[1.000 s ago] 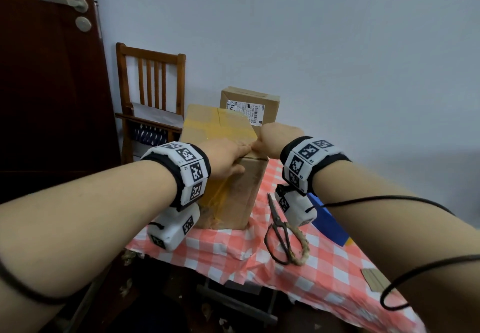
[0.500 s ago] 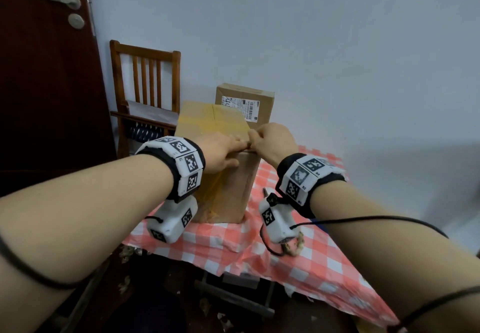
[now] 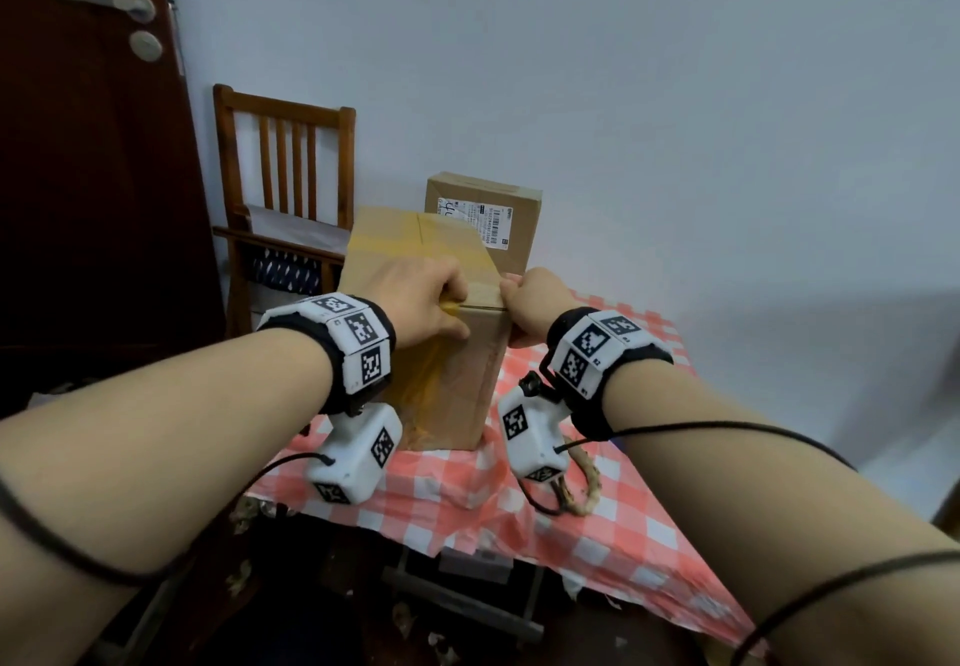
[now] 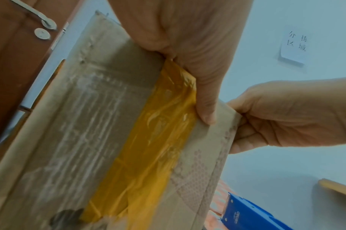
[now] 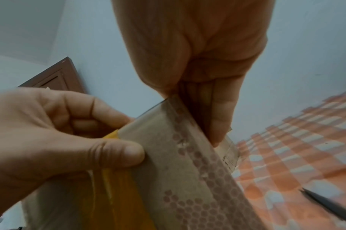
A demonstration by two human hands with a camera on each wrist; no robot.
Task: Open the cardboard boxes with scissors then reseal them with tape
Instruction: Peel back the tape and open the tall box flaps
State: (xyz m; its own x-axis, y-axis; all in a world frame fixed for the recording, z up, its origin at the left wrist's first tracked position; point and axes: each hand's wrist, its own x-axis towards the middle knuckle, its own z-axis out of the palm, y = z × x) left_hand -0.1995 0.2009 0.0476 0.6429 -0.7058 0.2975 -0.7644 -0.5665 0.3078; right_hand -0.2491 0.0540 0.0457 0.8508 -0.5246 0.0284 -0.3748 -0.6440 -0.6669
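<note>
There are two cardboard boxes: a big box [image 3: 431,353] in front and a small box [image 3: 488,228] behind it at 12 o'clock. Two hands, one chair [image 3: 283,187] at 10 o'clock, one door [image 3: 88,145], one pair of scissors [image 3: 576,488] at 5 o'clock.

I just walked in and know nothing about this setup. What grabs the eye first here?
Two bare forearms wearing checker-marked wristbands reach in, with the left hand and right hand both gripping the near top edge of a tall cardboard box. The box stands on a red-and-white checked tablecloth, with a wide strip of yellow tape running down its front. A smaller labelled box stands behind it.
</note>
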